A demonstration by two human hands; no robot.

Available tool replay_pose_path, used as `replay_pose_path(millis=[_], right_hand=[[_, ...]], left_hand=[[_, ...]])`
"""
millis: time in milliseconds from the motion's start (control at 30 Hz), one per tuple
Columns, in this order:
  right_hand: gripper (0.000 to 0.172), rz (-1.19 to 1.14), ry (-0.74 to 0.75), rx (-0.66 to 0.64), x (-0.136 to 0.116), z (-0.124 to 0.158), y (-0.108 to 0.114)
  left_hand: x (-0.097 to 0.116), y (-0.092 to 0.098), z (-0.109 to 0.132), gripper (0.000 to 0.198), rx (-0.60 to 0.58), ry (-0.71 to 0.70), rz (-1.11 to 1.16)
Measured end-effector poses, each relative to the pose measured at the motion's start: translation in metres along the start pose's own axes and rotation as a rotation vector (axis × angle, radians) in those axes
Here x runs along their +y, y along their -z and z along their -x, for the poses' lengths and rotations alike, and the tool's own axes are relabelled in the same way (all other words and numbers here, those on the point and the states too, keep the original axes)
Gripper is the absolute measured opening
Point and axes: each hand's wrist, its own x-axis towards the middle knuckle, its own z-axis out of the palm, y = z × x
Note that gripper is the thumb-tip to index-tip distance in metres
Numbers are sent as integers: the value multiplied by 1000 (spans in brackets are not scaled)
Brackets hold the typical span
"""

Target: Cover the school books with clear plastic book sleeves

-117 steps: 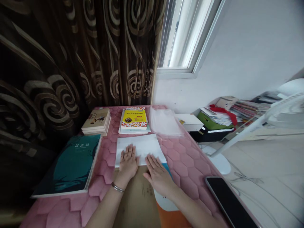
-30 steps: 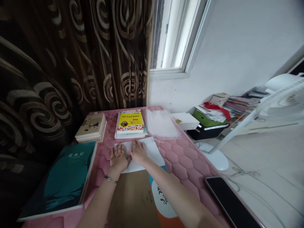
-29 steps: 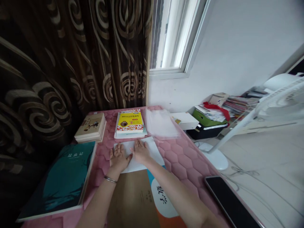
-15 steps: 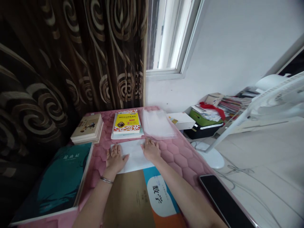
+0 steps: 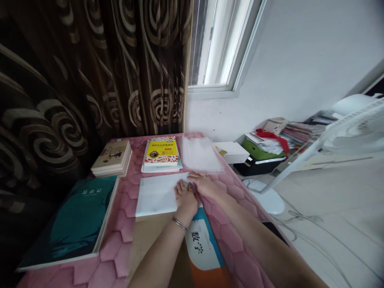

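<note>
A white sheet (image 5: 156, 196) lies at the far end of an open-spread cover (image 5: 150, 236), brown on its left with a blue, white and orange panel (image 5: 204, 248) bearing large characters. My left hand (image 5: 186, 199), with a bracelet at the wrist, rests flat on the sheet's right part, fingers spread. Beside it, my right hand (image 5: 205, 185) reaches over the sheet's upper right corner with fingers stretched out. The two hands nearly meet, and the corner beneath them is partly hidden. Neither hand holds anything visible.
A teal book (image 5: 81, 216) lies left on the pink padded cloth (image 5: 114, 248). Behind are small beige books (image 5: 111, 158), a yellow-covered book (image 5: 162, 152) and clear plastic sleeves (image 5: 201, 154). My right arm partly covers a phone (image 5: 274, 231). A fan (image 5: 270, 196) stands on the floor.
My left hand has slid right across the sheet to beside my right hand. My right hand has shifted slightly right to the sheet's corner. The view has turned slightly left.
</note>
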Motion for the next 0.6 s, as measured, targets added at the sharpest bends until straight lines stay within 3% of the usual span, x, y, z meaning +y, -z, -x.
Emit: replay_pose_path(millis=[67, 200, 467, 600], right_hand=[[51, 35, 45, -29, 1, 17, -2], [44, 119, -20, -21, -1, 29, -4], [38, 74, -202, 32, -12, -29, -4], [35, -68, -263, 50, -7, -33, -4]], left_hand=[[1, -2, 2, 52, 25, 3, 11], [-4, 0, 3, 52, 32, -17, 21], [-4, -3, 1, 53, 15, -18, -12], [-6, 3, 2, 53, 5, -51, 1]])
